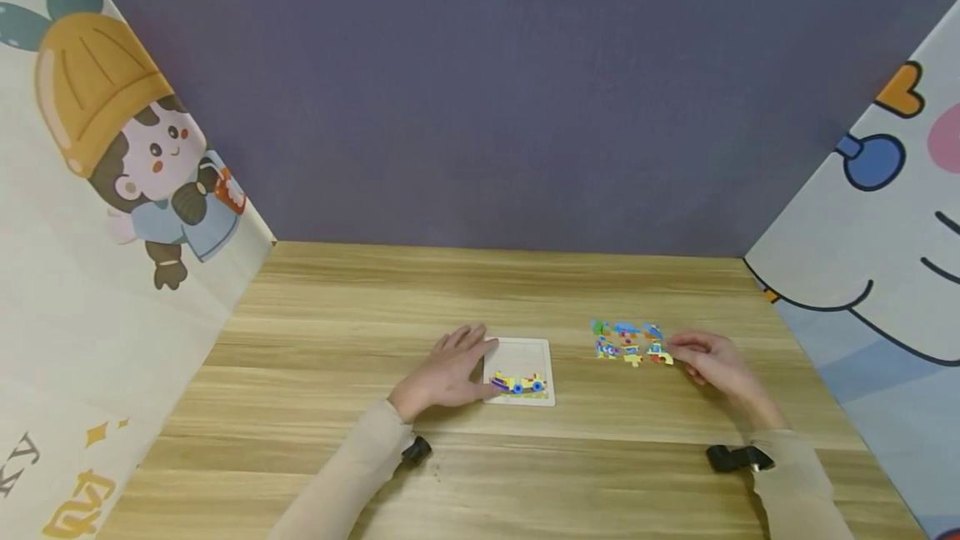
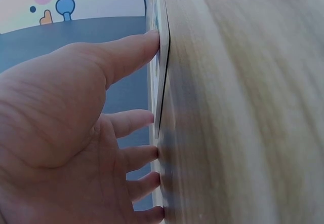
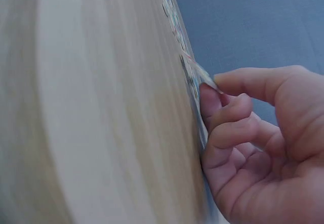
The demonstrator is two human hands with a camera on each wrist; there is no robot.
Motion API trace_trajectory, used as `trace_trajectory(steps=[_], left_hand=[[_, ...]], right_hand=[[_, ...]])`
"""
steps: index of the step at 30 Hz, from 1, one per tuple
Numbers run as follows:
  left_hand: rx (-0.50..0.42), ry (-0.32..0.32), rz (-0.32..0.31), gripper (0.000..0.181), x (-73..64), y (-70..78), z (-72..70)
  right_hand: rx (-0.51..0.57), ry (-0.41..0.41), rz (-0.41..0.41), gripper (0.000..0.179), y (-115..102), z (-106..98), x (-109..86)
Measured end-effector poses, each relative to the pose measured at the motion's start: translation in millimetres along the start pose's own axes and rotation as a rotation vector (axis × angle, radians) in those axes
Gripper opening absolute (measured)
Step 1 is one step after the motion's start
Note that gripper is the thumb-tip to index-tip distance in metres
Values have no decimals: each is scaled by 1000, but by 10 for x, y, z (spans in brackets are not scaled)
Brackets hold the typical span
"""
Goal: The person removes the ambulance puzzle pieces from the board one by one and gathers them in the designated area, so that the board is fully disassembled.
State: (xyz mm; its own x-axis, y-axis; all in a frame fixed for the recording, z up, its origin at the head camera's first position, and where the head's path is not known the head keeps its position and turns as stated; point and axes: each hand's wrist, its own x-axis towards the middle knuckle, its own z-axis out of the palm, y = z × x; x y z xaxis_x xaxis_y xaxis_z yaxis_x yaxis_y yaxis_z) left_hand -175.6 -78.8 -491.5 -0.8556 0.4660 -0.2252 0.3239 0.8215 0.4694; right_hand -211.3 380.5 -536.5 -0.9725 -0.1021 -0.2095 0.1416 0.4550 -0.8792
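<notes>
A white-framed puzzle board (image 1: 517, 354) lies in the middle of the table, with a joined strip of colourful puzzle pieces (image 1: 517, 384) along its near side. My left hand (image 1: 450, 367) rests at the board's left edge, fingers spread; in the left wrist view its thumb (image 2: 134, 51) presses on the board. To the right, several loose puzzle pieces (image 1: 626, 330) lie in rows. At their right end my right hand (image 1: 712, 363) pinches a puzzle piece (image 3: 204, 76) between thumb and index finger, tilted up from the table. Its picture is too small to make out.
The wooden table (image 1: 375, 290) meets a dark blue-grey panel (image 1: 480, 107) at the back. Printed cartoon panels stand at left (image 1: 67, 273) and right (image 1: 885, 240). Black wrist cameras sit below each hand.
</notes>
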Motion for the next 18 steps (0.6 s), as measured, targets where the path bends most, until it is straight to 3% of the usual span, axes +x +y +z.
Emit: trace_trajectory(steps=[5, 11, 18], left_hand=[[-6, 1, -3, 85, 3, 3, 6], [-10, 2, 1, 85, 2, -3, 11], [-13, 6, 10, 84, 8, -19, 16]], right_hand=[[-80, -20, -17, 45, -26, -13, -37], [-246, 46, -52, 34, -28, 4, -49], [-253, 51, -32, 34, -43, 26, -59]])
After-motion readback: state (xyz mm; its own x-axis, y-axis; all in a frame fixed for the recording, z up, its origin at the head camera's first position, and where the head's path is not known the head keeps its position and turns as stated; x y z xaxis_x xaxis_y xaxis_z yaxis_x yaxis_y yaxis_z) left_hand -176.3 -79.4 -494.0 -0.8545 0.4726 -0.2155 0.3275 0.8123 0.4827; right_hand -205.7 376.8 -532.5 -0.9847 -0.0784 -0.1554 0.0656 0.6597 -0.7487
